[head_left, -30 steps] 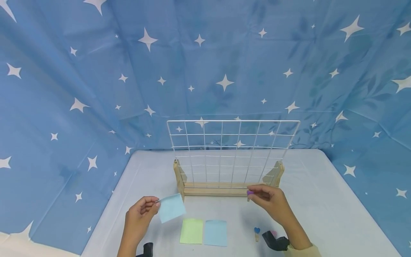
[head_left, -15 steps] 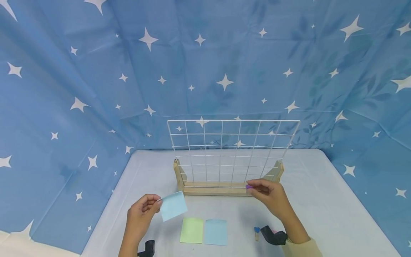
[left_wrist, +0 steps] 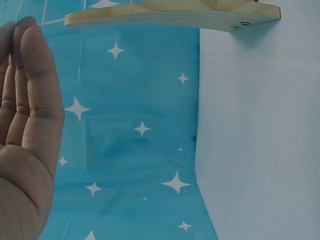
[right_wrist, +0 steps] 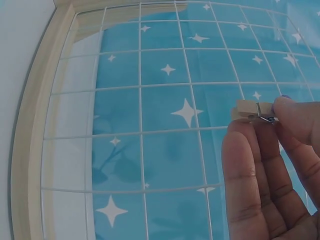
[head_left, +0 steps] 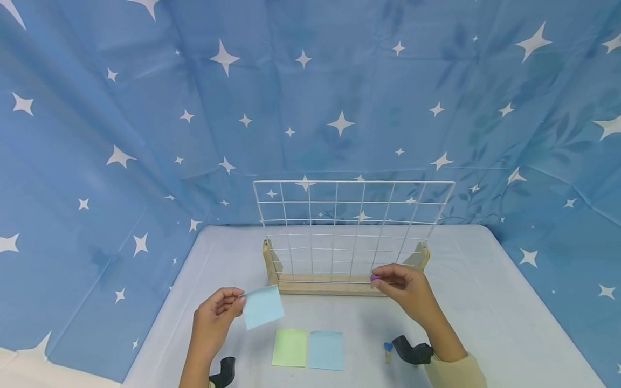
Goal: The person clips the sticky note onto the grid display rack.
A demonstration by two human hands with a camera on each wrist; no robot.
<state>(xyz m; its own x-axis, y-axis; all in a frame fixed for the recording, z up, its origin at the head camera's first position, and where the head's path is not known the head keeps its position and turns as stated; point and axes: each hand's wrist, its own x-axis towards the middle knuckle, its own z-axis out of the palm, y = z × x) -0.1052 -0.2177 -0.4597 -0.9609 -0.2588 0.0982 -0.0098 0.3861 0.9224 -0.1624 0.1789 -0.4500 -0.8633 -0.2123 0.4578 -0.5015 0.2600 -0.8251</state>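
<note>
My left hand [head_left: 216,318] pinches a light blue sticky note [head_left: 263,307] by its left corner, raised over the table. In the left wrist view the left hand [left_wrist: 27,120] shows at the left edge, and the note is out of sight. Between thumb and fingers my right hand [head_left: 407,291] pinches a small wooden clothespin [right_wrist: 250,109] with a metal spring. Its purple top [head_left: 375,278] shows in the head view. The right hand is in front of the lower right part of the white wire grid [head_left: 335,220], which stands in a wooden base [head_left: 330,288].
A green sticky note [head_left: 289,347] and a blue sticky note [head_left: 326,350] lie side by side on the white table [head_left: 485,302]. To their right lies a clothespin with a blue heart [head_left: 388,349]. A blue star-patterned curtain [head_left: 310,91] hangs behind the grid.
Both hands have risen slightly away from the body toward the grid, carrying the sticky note and the clothespin. The things on the table have stayed where they were.
</note>
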